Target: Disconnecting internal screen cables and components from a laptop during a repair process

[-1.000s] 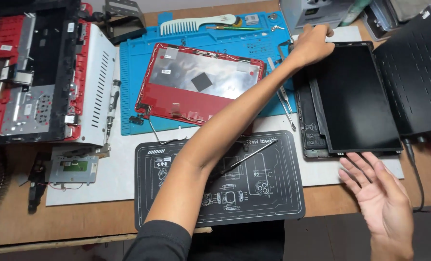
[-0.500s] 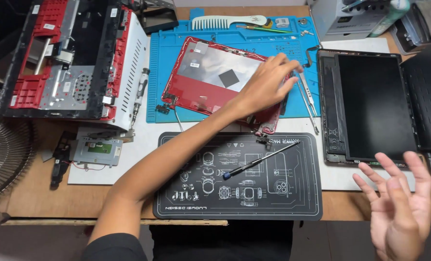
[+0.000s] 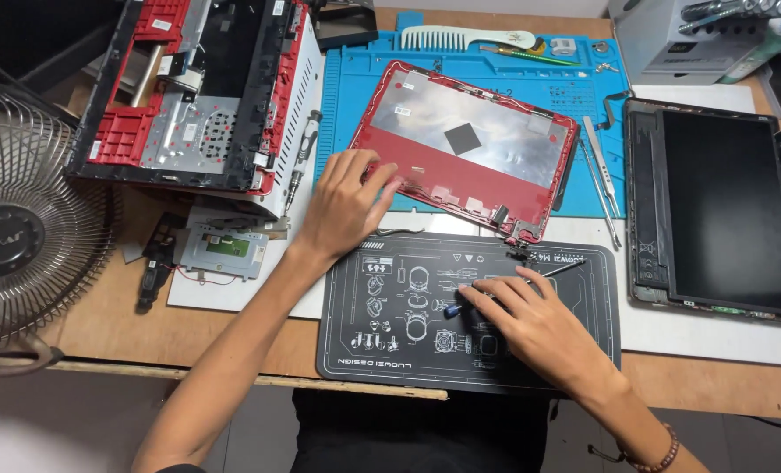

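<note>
My left hand (image 3: pixel 345 203) rests on the near left corner of a red laptop lid (image 3: pixel 465 144), fingers spread over its edge. The lid lies inside up on a blue work mat (image 3: pixel 355 105), showing a silver foil lining and a small black square. My right hand (image 3: pixel 530 328) lies on a black printed mat (image 3: pixel 408 324), fingertips touching a thin screwdriver (image 3: pixel 517 285) with a blue end that lies flat there. I cannot tell whether the fingers have closed on it.
A red and white laptop base (image 3: pixel 202 92) lies opened at the back left, a circuit board (image 3: pixel 224 251) below it. A dark screen panel (image 3: pixel 723 210) lies at the right, tweezers (image 3: pixel 602 171) beside it. A fan (image 3: pixel 22 228) stands at the left edge. A white comb (image 3: pixel 465 38) lies at the back.
My left hand has drawn back from the lid's right side to its near left corner. My right hand has come down from open air onto the black mat at the screwdriver.
</note>
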